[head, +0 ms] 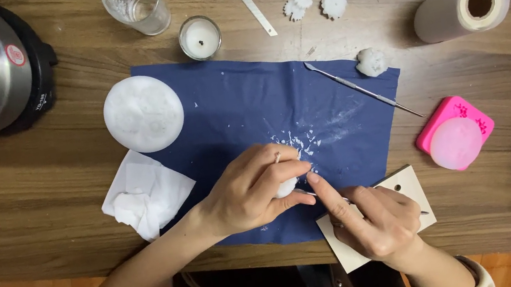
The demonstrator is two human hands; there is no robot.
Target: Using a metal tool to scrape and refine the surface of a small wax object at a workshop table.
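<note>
My left hand (254, 193) is gripping a small white wax piece (287, 187) over the blue cloth (332, 98) near the table's front edge; my right hand (371, 221) is pinching what looks like a thin metal tool (310, 193).

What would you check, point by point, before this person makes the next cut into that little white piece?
1. Left hand grips the small white wax piece: ok.
2. Right hand holds the thin metal tool, index finger along it: ok.
3. Tool tip meets the piece: cannot tell, fingers hide it.
4. Blue cloth lies under the work, catching white shavings: ok.
5. Spare metal tool lies apart from both hands: ok.
</note>
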